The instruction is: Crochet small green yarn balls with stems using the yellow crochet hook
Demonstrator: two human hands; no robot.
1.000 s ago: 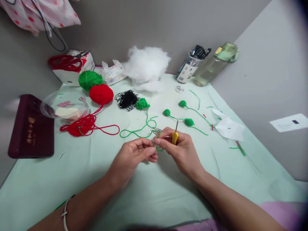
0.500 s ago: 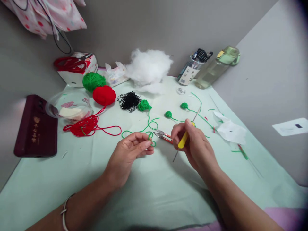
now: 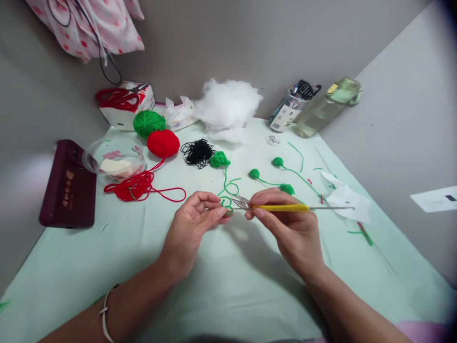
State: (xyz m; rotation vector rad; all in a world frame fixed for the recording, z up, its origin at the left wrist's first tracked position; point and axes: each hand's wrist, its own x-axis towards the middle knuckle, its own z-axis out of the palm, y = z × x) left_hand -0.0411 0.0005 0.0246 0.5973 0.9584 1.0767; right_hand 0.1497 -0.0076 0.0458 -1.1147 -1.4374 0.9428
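Note:
A small loop of green yarn (image 3: 226, 204) is pinched between the thumb and fingers of my left hand (image 3: 193, 224). My right hand (image 3: 291, 228) grips a crochet hook by its yellow handle (image 3: 285, 208), held level, one metal end reaching the green loop and the other pointing right. From the loop the strand runs back to a small green yarn ball (image 3: 219, 159). Small scissors (image 3: 242, 202) lie just behind the hook, their handles hidden by my right hand. Several small green crocheted balls (image 3: 254, 174) with yarn tails lie beyond my right hand.
Red yarn ball (image 3: 163, 143), green skein (image 3: 149, 124), black yarn (image 3: 198, 153) and loose red yarn (image 3: 134, 186) lie back left, near a clear tub (image 3: 117, 166) and dark red case (image 3: 69, 190). White stuffing (image 3: 230, 107), a pen holder (image 3: 285, 112) and a bottle (image 3: 323, 112) stand behind.
My right hand has turned the hook from a steep slant to level and brought its tip to the green loop. The view has shifted slightly, and another green ball now shows behind my right hand.

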